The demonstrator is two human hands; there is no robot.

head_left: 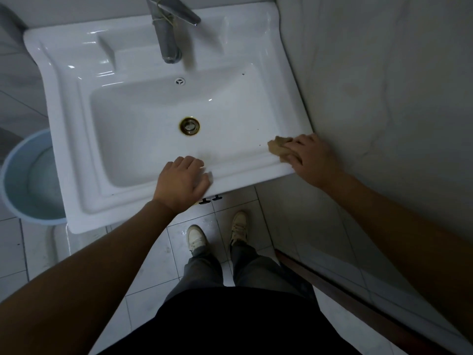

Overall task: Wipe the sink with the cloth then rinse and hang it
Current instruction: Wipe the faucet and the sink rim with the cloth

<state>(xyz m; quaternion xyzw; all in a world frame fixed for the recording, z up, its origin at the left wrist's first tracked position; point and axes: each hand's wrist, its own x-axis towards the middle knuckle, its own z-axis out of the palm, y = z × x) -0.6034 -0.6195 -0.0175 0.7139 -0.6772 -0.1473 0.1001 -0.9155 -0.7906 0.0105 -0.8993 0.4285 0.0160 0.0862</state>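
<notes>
Your left hand (182,181) lies flat and empty on the sink (76,155) front rim, probably just bracing you. Further right, your right hand (313,160) grips the cloth (277,147), bunched under the fingers, pressing it onto the rim's right corner to scrub there.

A: The room is dim and the whole frame carries a cold, grey-blue cast.

B: The white sink (76,155) is the brightest surface; small glare streaks sit on its glossy back ledge near the faucet (167,29).

A: The floor (153,272) and the lower edge fall into deep shadow, and the dark clothing there shows no detail.

B: Wide-angle distortion bends the sink's edges and stretches the forearms toward the corners. The faucet looks slightly soft.
</notes>
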